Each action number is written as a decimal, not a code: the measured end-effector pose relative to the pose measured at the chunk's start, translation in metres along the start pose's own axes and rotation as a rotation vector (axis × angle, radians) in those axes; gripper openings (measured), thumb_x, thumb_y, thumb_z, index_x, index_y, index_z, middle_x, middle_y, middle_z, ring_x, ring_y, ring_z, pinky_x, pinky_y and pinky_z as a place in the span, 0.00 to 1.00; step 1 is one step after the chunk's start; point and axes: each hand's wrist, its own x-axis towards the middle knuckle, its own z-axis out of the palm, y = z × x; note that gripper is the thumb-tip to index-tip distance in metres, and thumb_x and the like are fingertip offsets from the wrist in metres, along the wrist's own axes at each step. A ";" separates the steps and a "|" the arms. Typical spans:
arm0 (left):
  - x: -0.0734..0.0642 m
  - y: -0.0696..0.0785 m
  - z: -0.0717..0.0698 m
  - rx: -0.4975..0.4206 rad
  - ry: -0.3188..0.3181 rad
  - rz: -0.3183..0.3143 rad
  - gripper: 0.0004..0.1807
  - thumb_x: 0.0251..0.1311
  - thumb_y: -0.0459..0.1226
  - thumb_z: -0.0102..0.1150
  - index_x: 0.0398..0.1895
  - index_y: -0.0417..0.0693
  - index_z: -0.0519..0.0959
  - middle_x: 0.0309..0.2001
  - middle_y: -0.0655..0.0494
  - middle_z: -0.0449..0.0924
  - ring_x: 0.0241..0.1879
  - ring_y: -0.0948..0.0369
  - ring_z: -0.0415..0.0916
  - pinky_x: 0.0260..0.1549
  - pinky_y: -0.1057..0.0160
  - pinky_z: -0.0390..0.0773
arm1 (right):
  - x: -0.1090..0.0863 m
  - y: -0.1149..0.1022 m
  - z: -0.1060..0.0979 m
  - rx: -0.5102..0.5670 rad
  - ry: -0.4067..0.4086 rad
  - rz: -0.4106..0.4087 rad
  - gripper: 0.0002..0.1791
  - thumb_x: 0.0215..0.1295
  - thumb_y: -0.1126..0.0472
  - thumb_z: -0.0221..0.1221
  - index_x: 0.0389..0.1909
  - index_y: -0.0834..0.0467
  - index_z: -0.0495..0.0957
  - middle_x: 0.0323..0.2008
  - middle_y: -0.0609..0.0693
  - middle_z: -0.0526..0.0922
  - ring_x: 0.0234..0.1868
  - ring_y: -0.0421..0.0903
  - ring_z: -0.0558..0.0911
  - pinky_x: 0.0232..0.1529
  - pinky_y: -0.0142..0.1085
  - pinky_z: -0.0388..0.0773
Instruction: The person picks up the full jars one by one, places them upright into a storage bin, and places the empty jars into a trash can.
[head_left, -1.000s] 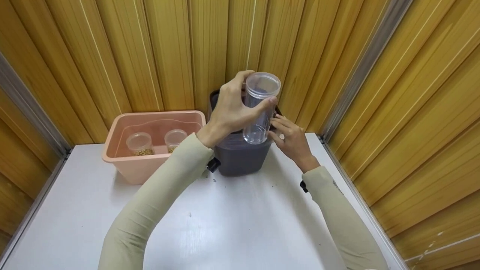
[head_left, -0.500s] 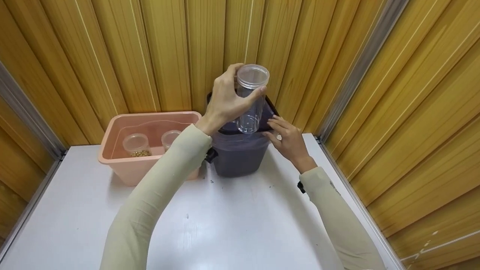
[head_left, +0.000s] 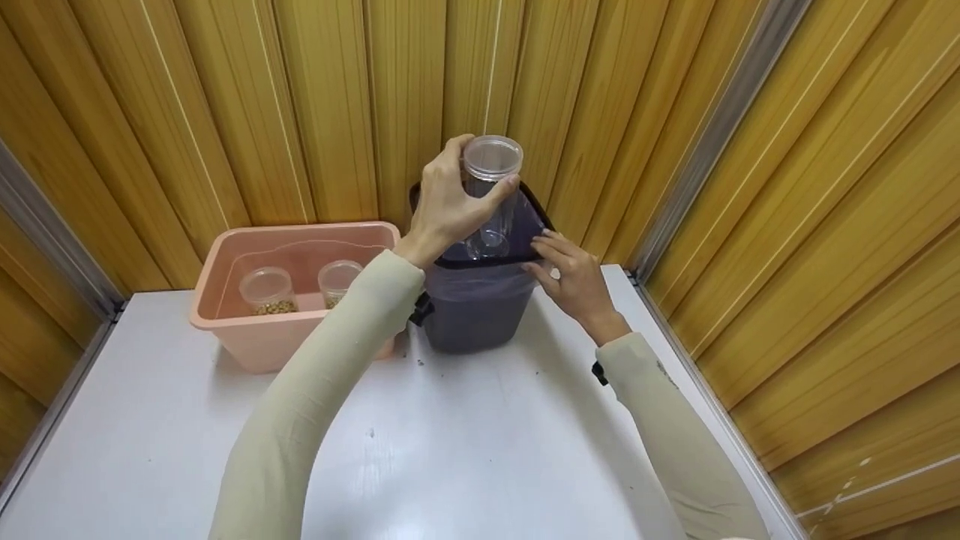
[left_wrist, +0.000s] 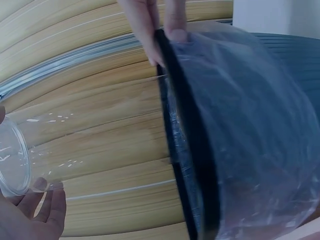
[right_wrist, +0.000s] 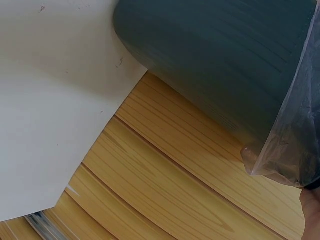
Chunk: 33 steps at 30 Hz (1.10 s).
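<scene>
My left hand point(head_left: 450, 206) grips a tall clear plastic jar point(head_left: 493, 156) near its upper end, thumb on one side and fingers on the other. The jar looks empty and is held nearly upright over the mouth of a dark trash bin point(head_left: 476, 315). In the left wrist view, a gap separates the jar from the bin's black rim point(left_wrist: 195, 130). A translucent bag point(left_wrist: 250, 115) lines the bin and folds over its outside. My right hand point(head_left: 576, 279) pinches the rim at the bin's right side, fingers above and thumb below. Only its edge shows in the right wrist view.
Left of the bin stands a pink tub point(head_left: 259, 330) holding a lidded jar with yellowish grains point(head_left: 268, 291) and a similar jar point(head_left: 337, 279). Wood-look panel walls point(head_left: 315, 112) enclose the white table point(head_left: 435, 450) at the back and sides.
The left hand has carried the jar leftward and away from the camera, over the bin's mouth. More of the black rim now shows. The right hand keeps its place at the rim.
</scene>
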 end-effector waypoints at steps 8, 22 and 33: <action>-0.022 -0.027 0.013 0.032 -0.025 -0.016 0.42 0.62 0.55 0.73 0.69 0.36 0.73 0.58 0.44 0.84 0.56 0.52 0.83 0.56 0.54 0.83 | -0.002 0.000 0.001 0.006 0.014 -0.001 0.20 0.71 0.55 0.70 0.56 0.65 0.88 0.58 0.60 0.89 0.66 0.60 0.84 0.65 0.52 0.82; -0.038 -0.040 0.023 0.017 -0.045 -0.035 0.44 0.61 0.54 0.75 0.71 0.36 0.71 0.63 0.42 0.81 0.63 0.51 0.80 0.65 0.54 0.78 | 0.001 -0.001 -0.001 0.001 0.010 -0.011 0.20 0.72 0.54 0.70 0.55 0.65 0.88 0.57 0.59 0.89 0.66 0.60 0.84 0.67 0.52 0.81; -0.047 -0.045 0.027 0.015 -0.069 -0.035 0.45 0.61 0.54 0.76 0.71 0.34 0.70 0.61 0.42 0.82 0.61 0.52 0.82 0.64 0.55 0.79 | -0.001 -0.003 0.003 0.000 0.019 -0.001 0.19 0.71 0.55 0.70 0.55 0.65 0.88 0.56 0.59 0.89 0.66 0.59 0.84 0.65 0.52 0.82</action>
